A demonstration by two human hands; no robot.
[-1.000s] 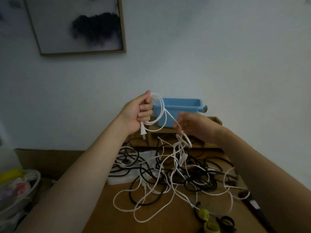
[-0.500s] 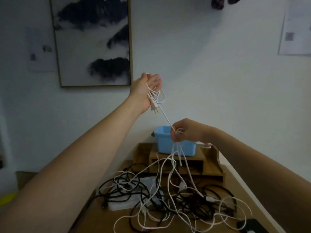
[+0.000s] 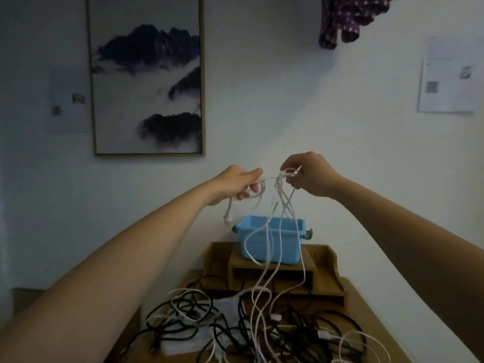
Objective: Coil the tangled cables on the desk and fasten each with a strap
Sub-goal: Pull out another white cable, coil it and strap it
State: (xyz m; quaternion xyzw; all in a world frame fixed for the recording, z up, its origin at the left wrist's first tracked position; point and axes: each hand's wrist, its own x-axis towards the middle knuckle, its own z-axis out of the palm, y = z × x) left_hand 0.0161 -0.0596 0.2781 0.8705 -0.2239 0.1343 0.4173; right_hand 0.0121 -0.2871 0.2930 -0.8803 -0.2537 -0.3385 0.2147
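Both hands are raised in front of the wall, well above the desk. My left hand (image 3: 237, 186) grips one end of a white cable (image 3: 269, 247), and its white plug (image 3: 227, 218) dangles just below that hand. My right hand (image 3: 307, 175) pinches a small knot of the same cable's loops a short way to the right. Several white strands hang from that knot down into the tangle of black and white cables (image 3: 235, 326) on the wooden desk (image 3: 366, 310).
A blue plastic bin (image 3: 286, 244) stands on a small wooden shelf (image 3: 324, 281) at the desk's back, right behind the hanging strands. A framed mountain picture (image 3: 146, 74) hangs on the wall at left. A paper sheet (image 3: 447, 77) is pinned at right, purple cloth (image 3: 348, 19) above.
My left hand has come down from high up and now sits level with my right, which rose and closed in. The cable between them has gone from stretched to short.
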